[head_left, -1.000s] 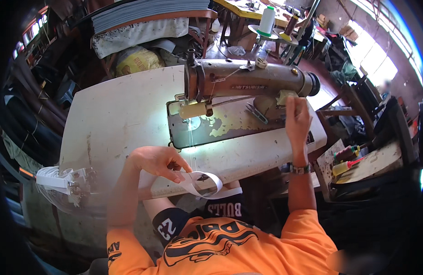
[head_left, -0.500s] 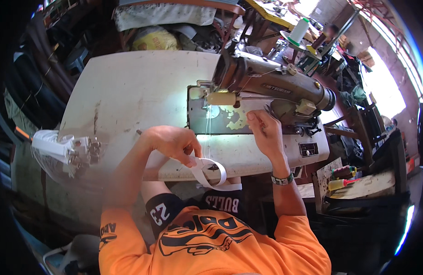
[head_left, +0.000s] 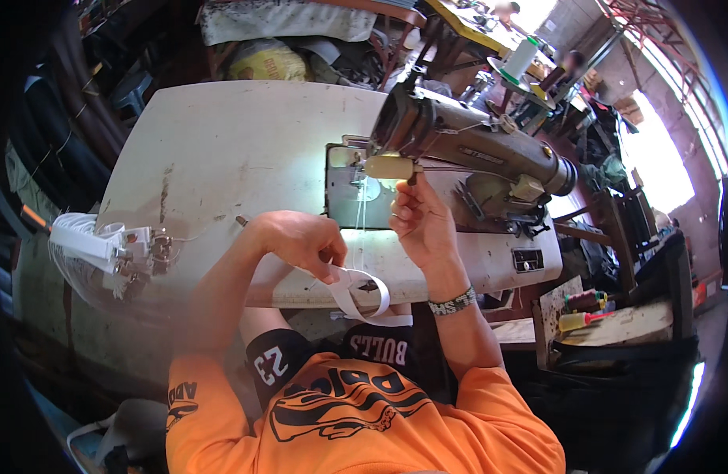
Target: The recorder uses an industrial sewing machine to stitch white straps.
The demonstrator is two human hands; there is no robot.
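Two bare hands of mine above a broad off-white worktable with scuffed edges point(head_left: 222, 162). My left hand point(head_left: 301, 241), wrist bent, has thumb and forefinger pinched on one end of a flat, narrow white strip point(head_left: 345, 299). From that pinch the strip curls into a loose loop by the table's front edge; its other end runs to the right over my lap.

My right hand point(head_left: 424, 225) is raised close beside the needle end of the brown-grey metal sewing machine point(head_left: 478, 134). Fingers curled, tips meeting at the dark fitting on the right end of a cream, rounded cylinder point(head_left: 389, 167). Whether they grip that fitting or merely touch it, I cannot tell. A dark-and-pale patterned band point(head_left: 452, 302) rings my right wrist.

Fine white threads point(head_left: 360, 229) run from the lit needle area toward the strip, passing between my hands. Worn grey metal bed plate point(head_left: 344, 207) beneath the needle. Dark metal thread snips point(head_left: 470, 202) lie right of my right hand, by the machine.

Far left of the table: a bundle of white strips point(head_left: 84, 241) with metal fittings. Lower right: a yellow bottle with a red tip point(head_left: 573, 321).
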